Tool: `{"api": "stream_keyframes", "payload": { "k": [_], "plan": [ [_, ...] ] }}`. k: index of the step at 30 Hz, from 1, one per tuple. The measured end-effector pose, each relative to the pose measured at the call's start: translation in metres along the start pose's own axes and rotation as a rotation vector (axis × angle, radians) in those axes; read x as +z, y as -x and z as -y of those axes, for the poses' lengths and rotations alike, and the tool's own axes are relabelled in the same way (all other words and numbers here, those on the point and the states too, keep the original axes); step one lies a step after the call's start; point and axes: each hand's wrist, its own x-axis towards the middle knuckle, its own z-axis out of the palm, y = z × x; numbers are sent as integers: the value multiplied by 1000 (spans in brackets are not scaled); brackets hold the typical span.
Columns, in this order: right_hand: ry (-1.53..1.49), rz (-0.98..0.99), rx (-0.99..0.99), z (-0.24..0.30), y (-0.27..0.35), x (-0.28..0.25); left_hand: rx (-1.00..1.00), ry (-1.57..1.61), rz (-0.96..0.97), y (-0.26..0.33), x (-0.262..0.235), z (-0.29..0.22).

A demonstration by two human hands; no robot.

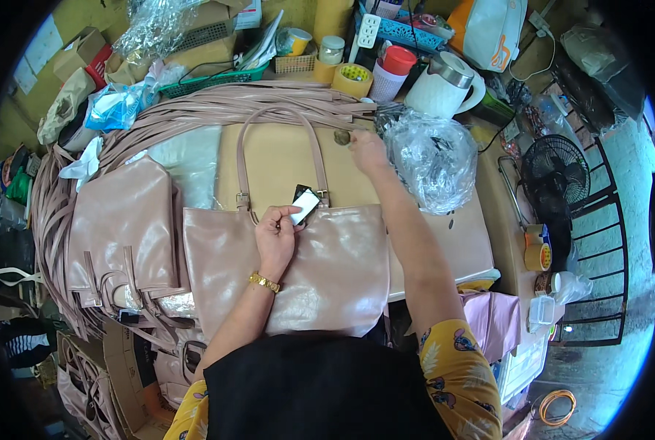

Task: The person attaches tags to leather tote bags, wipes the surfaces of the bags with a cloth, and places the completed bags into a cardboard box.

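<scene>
A large dusty-pink tote bag (pixel 335 257) lies flat before me, its looped handle (pixel 242 158) stretched away over a tan board. Over the bag's top edge, my left hand (pixel 275 233) pinches a small white card (pixel 305 207); a black piece (pixel 313 192) shows behind it, at the handle's right buckle. My right hand (pixel 370 152) reaches to the far side of the board, its fingers drawn together beside a small dark round object (pixel 341 137). What those fingertips hold, if anything, is too small to make out.
Long pink straps (pixel 232 99) lie bundled along the back and left. Another pink bag (pixel 122 227) rests at left. Crumpled clear plastic (pixel 432 158) sits right of my right hand, with a white kettle (pixel 441 86) and tape roll (pixel 352 79) behind. A black fan (pixel 557 170) stands at right.
</scene>
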Motion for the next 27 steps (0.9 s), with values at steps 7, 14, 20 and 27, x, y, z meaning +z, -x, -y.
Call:
{"api": "stream_keyframes", "payload": {
  "k": [7,14,20,27],
  "plan": [
    [-314,253,-60,72,99,-97,35,-153,-54,8,-2,-16],
    [-266,59,-305,141,131,2,253,-410,-92,6,2,-19],
    [-293,107,-403,124,146,-23,243,-392,-113,7,-1,-27],
    [-87,119,-384,64,125,-53,497,-422,120,18,4,-35]
  ]
}}
